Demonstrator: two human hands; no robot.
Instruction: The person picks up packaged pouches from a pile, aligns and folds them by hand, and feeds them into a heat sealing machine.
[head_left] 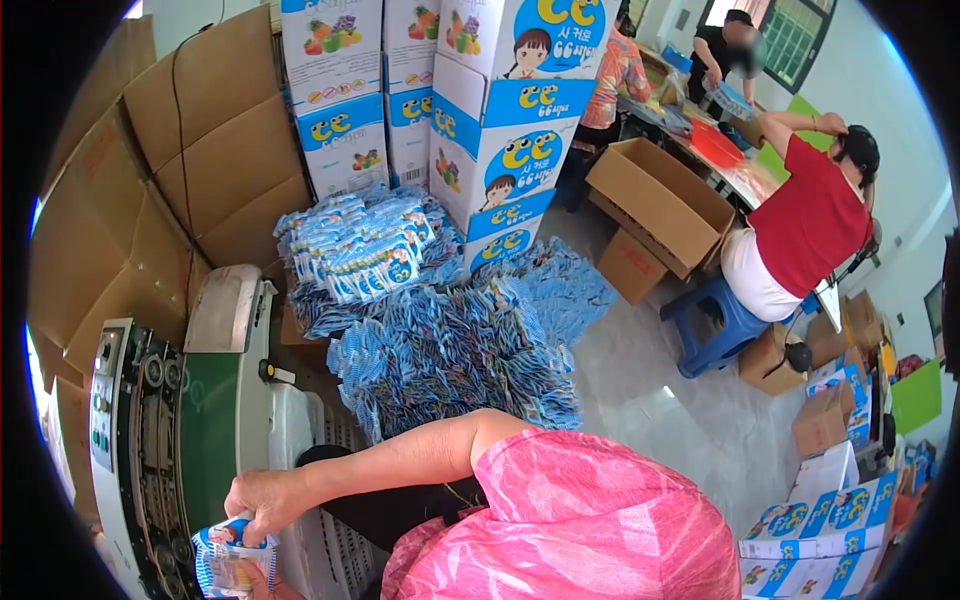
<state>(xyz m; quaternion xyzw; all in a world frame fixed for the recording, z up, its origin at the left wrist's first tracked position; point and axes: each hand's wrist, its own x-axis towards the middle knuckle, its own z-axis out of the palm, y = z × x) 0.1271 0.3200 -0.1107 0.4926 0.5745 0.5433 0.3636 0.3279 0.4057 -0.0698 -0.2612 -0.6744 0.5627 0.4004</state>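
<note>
A small blue-and-white striped plastic packet with a cartoon print is at the lower left, beside a machine. My right hand reaches across from the pink sleeve, its fingers closed on the packet's upper edge. Only part of my left hand shows at the bottom edge of the view. Its fingers press on the packet's lower side. Next to both hands runs the green conveyor belt of the machine, which looks like a band sealer, with wheels and a control panel.
A large heap of blue packets lies ahead, beside stacked printed cartons. Cardboard sheets stand behind the machine. An open carton is near a person in red on a blue stool. Two other people stand by a table.
</note>
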